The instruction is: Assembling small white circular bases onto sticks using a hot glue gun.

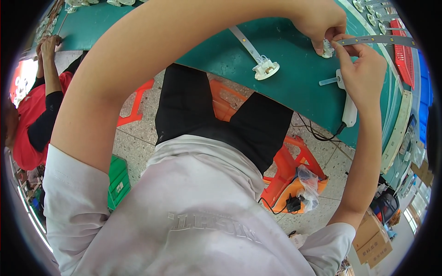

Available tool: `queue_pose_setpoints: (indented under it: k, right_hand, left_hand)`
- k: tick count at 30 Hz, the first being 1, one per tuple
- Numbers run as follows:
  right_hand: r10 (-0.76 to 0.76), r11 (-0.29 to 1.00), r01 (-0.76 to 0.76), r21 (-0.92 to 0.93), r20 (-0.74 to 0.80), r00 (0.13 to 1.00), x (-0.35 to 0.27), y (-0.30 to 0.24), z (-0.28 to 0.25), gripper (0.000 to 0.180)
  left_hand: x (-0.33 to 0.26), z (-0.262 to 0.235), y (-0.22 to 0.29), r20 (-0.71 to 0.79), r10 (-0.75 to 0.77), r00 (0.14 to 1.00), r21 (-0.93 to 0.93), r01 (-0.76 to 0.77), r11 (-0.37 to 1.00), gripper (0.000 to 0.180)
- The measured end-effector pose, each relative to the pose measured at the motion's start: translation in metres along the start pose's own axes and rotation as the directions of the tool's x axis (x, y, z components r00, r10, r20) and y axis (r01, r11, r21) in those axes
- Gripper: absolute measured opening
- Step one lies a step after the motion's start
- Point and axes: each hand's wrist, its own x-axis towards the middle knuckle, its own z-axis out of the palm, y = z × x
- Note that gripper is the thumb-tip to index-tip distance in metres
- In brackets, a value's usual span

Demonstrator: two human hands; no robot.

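At the right of the green table, my left hand (318,20) pinches a small white round base (328,49) between thumb and fingers. Close beside it, my right hand (364,69) grips an LED strip (382,39) near the end that meets this base. The strip stretches away to the right; my fingers partly hide where the two join. Left of my hands lies another LED strip (245,43), attached to a white round base (266,69) with thin wires. A white hot glue gun (350,109) with a pale glue stick (328,81) lies under my right wrist.
More strips with bases (372,19) lie at the far right, near a red basket (403,57) and a blue bin (424,94). A black cord (317,133) hangs off the table edge. To the left sits another person in red (34,124), hands together at the table.
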Motion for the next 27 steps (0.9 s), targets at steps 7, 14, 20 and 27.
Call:
queue_pose_setpoints:
  k: [7,14,20,27]
  right_hand:
    - [0.009,0.997,-0.004,0.071,-0.064,0.998,-0.002,-0.005,0.004,0.019]
    - [-0.014,0.995,0.02,0.098,-0.064,0.998,-0.001,0.0,0.0,0.024]
    - [0.078,0.979,-0.06,0.194,-0.091,0.993,-0.021,-0.005,-0.012,0.028]
    - [0.445,0.889,-0.452,-0.076,-0.09,0.891,-0.071,-0.028,-0.053,0.045]
  left_hand:
    - [-0.003,-0.009,-0.003,-0.038,0.066,0.997,0.024,-0.065,0.998,0.042]
    - [0.008,-0.034,0.021,-0.291,0.261,0.921,-0.042,-0.284,0.958,0.035]
    - [0.006,-0.014,0.008,-0.355,0.257,0.899,0.115,-0.231,0.966,0.017]
    - [-0.004,-0.017,0.015,-0.338,0.204,0.919,-0.035,-0.229,0.973,0.021]
